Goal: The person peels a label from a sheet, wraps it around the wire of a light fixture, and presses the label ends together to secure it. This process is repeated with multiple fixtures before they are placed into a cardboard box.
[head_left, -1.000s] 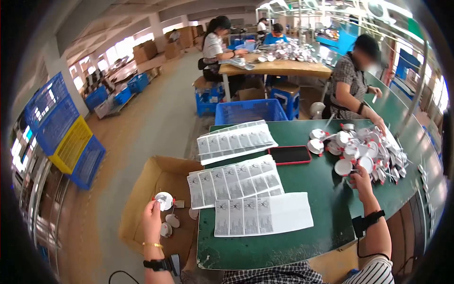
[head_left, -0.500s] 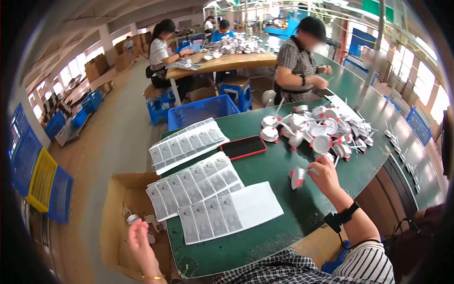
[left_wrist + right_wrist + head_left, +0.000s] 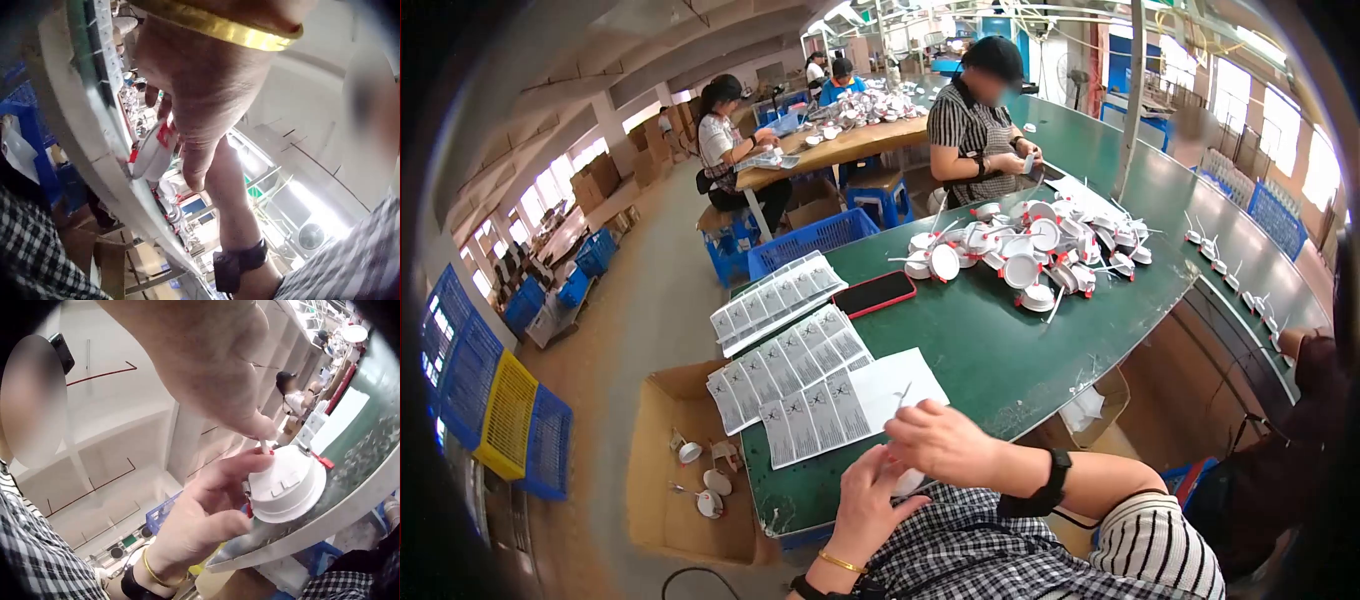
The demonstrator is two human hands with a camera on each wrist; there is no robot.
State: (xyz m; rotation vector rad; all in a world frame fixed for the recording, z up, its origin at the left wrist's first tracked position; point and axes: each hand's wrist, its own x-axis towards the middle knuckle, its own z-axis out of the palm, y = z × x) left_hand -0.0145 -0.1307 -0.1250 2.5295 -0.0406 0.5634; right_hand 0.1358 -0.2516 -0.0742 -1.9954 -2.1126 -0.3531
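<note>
A white round downlight point(image 3: 287, 484) with red clips hangs between my hands, close to my checked clothing and the table's near edge. My right hand point(image 3: 945, 440) pinches its short lead point(image 3: 265, 445) between thumb and fingertips, seen in the right wrist view. Around the downlight's side reaches my left hand point(image 3: 868, 510), fingertips at its upper edge. The left thumb point(image 3: 195, 165) is straight and stands apart from the housing in the left wrist view. Printed label sheets point(image 3: 815, 418) lie on the green table point(image 3: 990, 370) just beyond my hands.
A heap of downlights point(image 3: 1020, 268) covers the table's far side, and a red-edged phone point(image 3: 875, 294) lies left of it. Left of the table stands a cardboard box point(image 3: 650, 470) with several downlights inside. A person point(image 3: 980, 130) works across the table. A blue crate point(image 3: 815, 243) stands beyond.
My right hand has brought a downlight from the heap to the near edge. My left hand has let go of another downlight over the cardboard box and come over to meet it.
</note>
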